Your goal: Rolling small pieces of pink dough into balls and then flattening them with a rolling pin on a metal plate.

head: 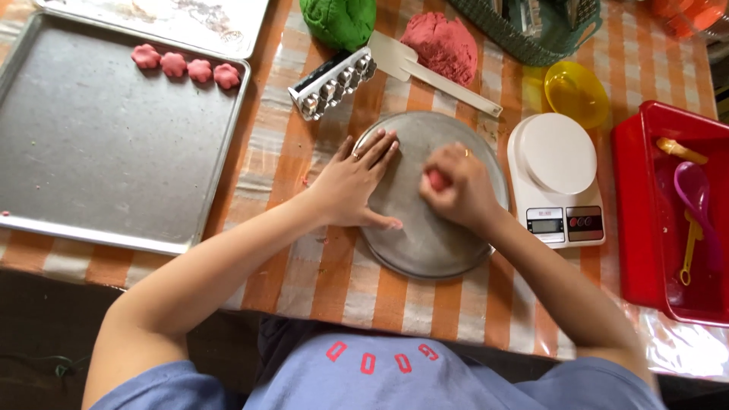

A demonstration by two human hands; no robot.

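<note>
I am seeing the pink dough piece (pixel 436 180) sitting near the centre of the frame, on the round metal plate (pixel 425 247), and it is showing only as a small rounded lump peeking out at the left of the right hand, so I cannot tell any long axis or which way it is pointing. The right hand (pixel 456 186) is curling over it with the fingers folded together, closing on the dough and pressing it against the plate, while its forearm is running down toward the lower right of the frame. The left hand (pixel 355 182) is lying flat and open, fingers spread and pointing toward the upper right, its fingertips and thumb resting on the left rim of the plate; its forearm is stretching down to the lower left. At the upper left of the frame a large metal baking tray (pixel 99 159) is holding four pink flower-shaped pieces (pixel 186 66) in a row near its top edge. Above the plate, a metal mould (pixel 332 83) is lying diagonally beside a white spatula (pixel 437 72), with a green dough ball (pixel 339 20) and a pink dough mound (pixel 442 45) at the top. Right of the plate a white kitchen scale (pixel 557 178) is standing, a yellow bowl (pixel 575 93) above it, and a red tray (pixel 645 228) is occupying the right edge.
</note>
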